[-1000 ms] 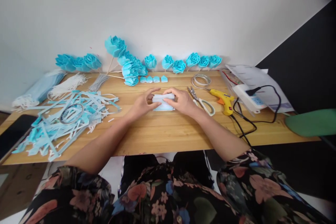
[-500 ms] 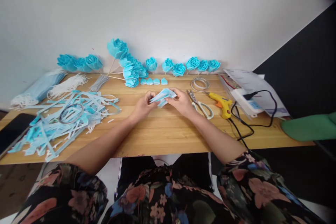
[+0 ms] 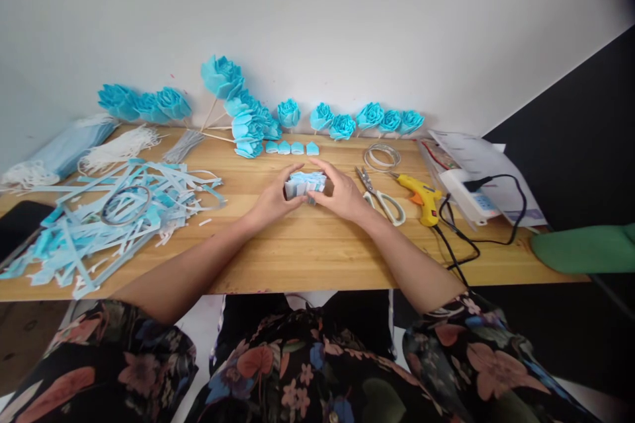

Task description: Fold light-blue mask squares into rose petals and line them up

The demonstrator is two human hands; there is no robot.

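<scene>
Between both hands is a stack of light-blue cut fabric pieces (image 3: 304, 182), its edges facing me. My left hand (image 3: 276, 198) grips the left end, fingers behind and thumb in front. On the right end, my right hand (image 3: 343, 194) holds it the same way. Just beyond the hands lies a short row of small blue petal-shaped pieces (image 3: 297, 148). Scissors (image 3: 381, 197) with white handles lie right of my right hand, beside a yellow hot glue gun (image 3: 419, 198).
Blue fabric flowers (image 3: 342, 126) on sticks line the wall. At left are a heap of blue strips (image 3: 114, 225), wires (image 3: 182, 145), face masks (image 3: 67, 145) and a phone (image 3: 24, 228). Tape rings (image 3: 381, 156), a power strip (image 3: 464, 195) and its black cord (image 3: 520, 211) lie right.
The stack has gone from tilted and fanned to squared up and level between my hands. Both hands now enclose its ends. The camera view has shifted slightly.
</scene>
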